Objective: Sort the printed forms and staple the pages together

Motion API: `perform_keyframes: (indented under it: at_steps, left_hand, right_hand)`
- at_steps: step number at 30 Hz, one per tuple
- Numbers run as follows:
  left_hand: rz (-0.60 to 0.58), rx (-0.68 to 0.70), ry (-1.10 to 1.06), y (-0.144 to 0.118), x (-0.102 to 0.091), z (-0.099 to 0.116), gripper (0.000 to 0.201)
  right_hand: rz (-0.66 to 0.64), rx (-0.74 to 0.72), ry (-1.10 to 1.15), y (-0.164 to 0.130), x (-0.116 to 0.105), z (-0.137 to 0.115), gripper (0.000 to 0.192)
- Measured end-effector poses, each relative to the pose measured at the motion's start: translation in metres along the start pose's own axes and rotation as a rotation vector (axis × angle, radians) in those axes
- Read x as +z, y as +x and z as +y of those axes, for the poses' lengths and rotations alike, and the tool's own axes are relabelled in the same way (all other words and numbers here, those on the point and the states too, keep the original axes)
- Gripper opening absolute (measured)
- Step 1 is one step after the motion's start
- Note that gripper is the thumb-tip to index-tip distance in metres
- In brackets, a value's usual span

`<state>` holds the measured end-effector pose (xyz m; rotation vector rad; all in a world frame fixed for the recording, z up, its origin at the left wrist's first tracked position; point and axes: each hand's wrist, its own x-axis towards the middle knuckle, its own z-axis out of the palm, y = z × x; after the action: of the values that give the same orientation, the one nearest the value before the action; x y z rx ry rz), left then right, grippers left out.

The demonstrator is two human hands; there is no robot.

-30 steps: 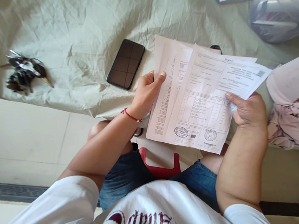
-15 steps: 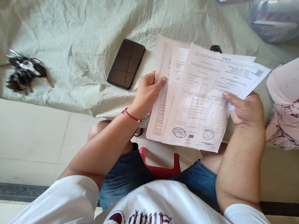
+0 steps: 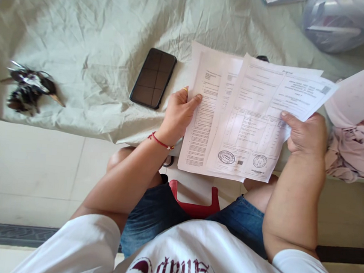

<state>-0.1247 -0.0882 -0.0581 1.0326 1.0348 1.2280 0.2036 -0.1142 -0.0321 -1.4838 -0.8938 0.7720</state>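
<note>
Printed paper sheets are spread between my two hands, over the table's front edge. My left hand [image 3: 182, 110] pinches the left-hand sheet [image 3: 200, 134], thumb on top and the other fingers hidden beneath. At the other side, my right hand [image 3: 308, 131] grips the top sheet [image 3: 255, 126], a printed form with two round stamps near its lower edge. This form overlaps the sheets under it, and their text shows only in part. A black smartphone [image 3: 153, 78] lies just beyond my left hand.
Keys [image 3: 34, 88] lie on the wrinkled cloth-covered table [image 3: 91, 37] at left. Pink crumpled fabric [image 3: 354, 149] is at the right edge, below a translucent plastic container [image 3: 344, 23]. A red stool [image 3: 194, 208] shows between the knees.
My right hand has shifted slightly right with the top sheet, uncovering more of the left sheet's text. My left hand has stayed in place.
</note>
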Motion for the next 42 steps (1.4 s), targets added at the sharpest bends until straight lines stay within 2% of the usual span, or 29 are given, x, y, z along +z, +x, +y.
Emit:
perform_keyframes:
  at_steps: [5, 26, 33, 37, 42]
  left_hand:
    - [-0.013, 0.005, 0.005, 0.0, -0.001, 0.0, 0.042]
    - [-0.002, -0.001, 0.009, 0.0, 0.001, 0.0, 0.039]
    - [0.01, 0.003, 0.009, -0.002, 0.0, 0.002, 0.04]
    - [0.014, -0.011, 0.008, -0.002, 0.0, 0.002, 0.036]
    - [0.017, -0.011, 0.001, -0.002, 0.0, 0.002, 0.03]
  right_hand:
    - [0.088, -0.038, 0.035, 0.004, -0.002, 0.0, 0.045]
    - [0.072, -0.035, 0.04, 0.005, -0.002, 0.002, 0.043]
    - [0.147, -0.02, 0.162, 0.008, -0.001, -0.003, 0.041]
    - [0.084, 0.027, 0.274, 0.009, 0.001, -0.01, 0.039]
    - [0.1, 0.056, 0.325, 0.009, 0.001, -0.014, 0.043]
